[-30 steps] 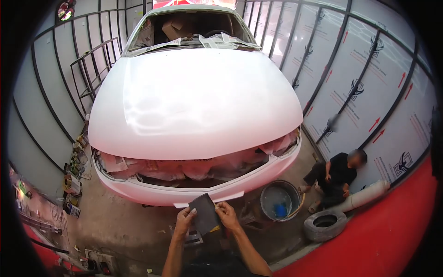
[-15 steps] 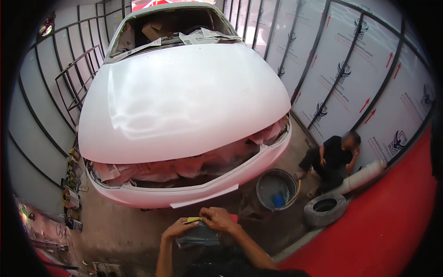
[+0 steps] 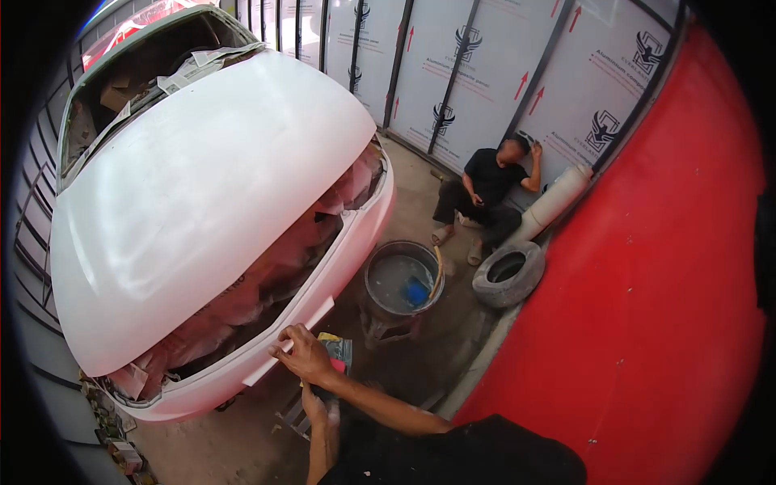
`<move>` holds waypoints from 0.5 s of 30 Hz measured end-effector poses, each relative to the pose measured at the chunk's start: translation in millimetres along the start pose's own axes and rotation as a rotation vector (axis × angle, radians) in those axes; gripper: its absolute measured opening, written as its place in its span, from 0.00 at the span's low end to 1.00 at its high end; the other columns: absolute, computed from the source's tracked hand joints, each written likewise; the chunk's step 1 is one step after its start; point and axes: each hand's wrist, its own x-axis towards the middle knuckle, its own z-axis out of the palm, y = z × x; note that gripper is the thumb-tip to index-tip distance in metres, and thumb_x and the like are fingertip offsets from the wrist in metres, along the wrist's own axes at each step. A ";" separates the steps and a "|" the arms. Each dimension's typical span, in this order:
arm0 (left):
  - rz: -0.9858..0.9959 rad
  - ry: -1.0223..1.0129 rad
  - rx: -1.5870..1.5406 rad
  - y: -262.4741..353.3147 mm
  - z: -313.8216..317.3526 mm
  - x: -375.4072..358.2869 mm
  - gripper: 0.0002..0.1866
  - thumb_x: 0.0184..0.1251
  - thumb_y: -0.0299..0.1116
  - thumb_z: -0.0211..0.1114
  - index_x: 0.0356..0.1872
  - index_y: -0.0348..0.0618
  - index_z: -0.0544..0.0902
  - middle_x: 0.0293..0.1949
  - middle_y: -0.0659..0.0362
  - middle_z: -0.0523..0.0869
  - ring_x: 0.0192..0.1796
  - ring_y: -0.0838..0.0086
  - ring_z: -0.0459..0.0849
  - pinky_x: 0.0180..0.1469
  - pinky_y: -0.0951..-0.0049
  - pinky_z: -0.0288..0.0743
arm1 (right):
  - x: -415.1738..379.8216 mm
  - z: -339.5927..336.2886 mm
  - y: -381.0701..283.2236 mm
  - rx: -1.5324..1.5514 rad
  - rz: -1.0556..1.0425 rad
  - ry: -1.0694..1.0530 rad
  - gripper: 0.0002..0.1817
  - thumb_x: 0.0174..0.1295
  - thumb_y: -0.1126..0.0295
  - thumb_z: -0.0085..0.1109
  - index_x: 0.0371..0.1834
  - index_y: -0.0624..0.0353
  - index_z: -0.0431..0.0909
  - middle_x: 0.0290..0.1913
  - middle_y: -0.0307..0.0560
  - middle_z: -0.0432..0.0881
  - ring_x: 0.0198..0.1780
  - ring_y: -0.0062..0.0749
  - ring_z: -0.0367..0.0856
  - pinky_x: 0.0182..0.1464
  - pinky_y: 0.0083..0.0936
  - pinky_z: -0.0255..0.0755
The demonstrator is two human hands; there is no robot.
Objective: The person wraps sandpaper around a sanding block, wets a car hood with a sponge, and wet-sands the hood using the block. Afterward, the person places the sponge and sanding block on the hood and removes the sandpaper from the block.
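My right hand (image 3: 304, 356) is reached out at the front bumper (image 3: 356, 250) of a white car, over its flat white plate strip (image 3: 311, 322). Its fingers are bent and spread, and contact with the strip cannot be made out for sure. Below it, my left hand (image 3: 317, 406) is closed, partly hidden by the right forearm. A thin yellow edge, apparently folded sandpaper (image 3: 302, 383), shows at its fingertips. Just beyond the right wrist lie a grey-green packet (image 3: 343, 349) with yellow on it and a pinkish-red piece (image 3: 337, 366).
A wide bucket of cloudy water (image 3: 388, 279) holds a blue object (image 3: 416, 292). Beyond it a person (image 3: 493, 186) sits against the panel wall, near a tyre (image 3: 509, 273) and a pale cylinder (image 3: 558, 196). A red panel (image 3: 622, 267) rises at right. Masking covers the grille opening (image 3: 242, 303).
My view has swung to the right. My hands, which were together on a yellow folded piece, have parted; the right one has moved up to the bumper.
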 end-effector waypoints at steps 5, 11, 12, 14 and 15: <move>0.054 0.066 0.047 -7.8 2.4 -5.0 0.27 0.93 0.51 0.61 0.76 0.42 0.79 0.67 0.55 0.87 0.69 0.63 0.88 0.71 0.55 0.84 | -18.1 -6.4 22.9 0.012 -0.246 -0.034 0.18 0.67 0.61 0.75 0.51 0.63 0.83 0.59 0.59 0.83 0.66 0.59 0.82 0.69 0.49 0.77; 0.235 0.090 0.285 -1.6 22.7 -12.9 0.25 0.94 0.51 0.62 0.73 0.41 0.82 0.62 0.59 0.88 0.60 0.70 0.89 0.63 0.63 0.84 | -51.7 -34.4 18.5 -0.292 -0.402 -0.035 0.30 0.73 0.52 0.74 0.72 0.57 0.85 0.76 0.61 0.79 0.75 0.61 0.78 0.77 0.58 0.71; 0.258 0.117 0.349 -0.2 24.5 -13.3 0.24 0.94 0.51 0.62 0.71 0.41 0.83 0.60 0.59 0.89 0.59 0.71 0.90 0.62 0.64 0.85 | -52.2 -36.2 18.6 -0.307 -0.410 -0.018 0.31 0.73 0.52 0.73 0.73 0.57 0.84 0.76 0.61 0.78 0.76 0.61 0.78 0.78 0.57 0.71; 0.296 0.118 0.372 -2.8 21.0 -10.0 0.23 0.94 0.50 0.63 0.68 0.40 0.85 0.58 0.60 0.90 0.56 0.74 0.89 0.60 0.66 0.84 | -53.4 -38.5 18.5 -0.335 -0.420 0.021 0.32 0.74 0.52 0.73 0.76 0.57 0.83 0.77 0.61 0.78 0.77 0.61 0.77 0.80 0.56 0.70; 0.315 0.116 0.385 -2.0 22.5 -9.9 0.22 0.93 0.50 0.63 0.67 0.40 0.86 0.57 0.60 0.91 0.55 0.75 0.89 0.58 0.67 0.84 | -53.9 -39.2 18.6 -0.327 -0.435 0.047 0.33 0.75 0.51 0.72 0.77 0.57 0.82 0.78 0.61 0.78 0.78 0.61 0.77 0.80 0.56 0.70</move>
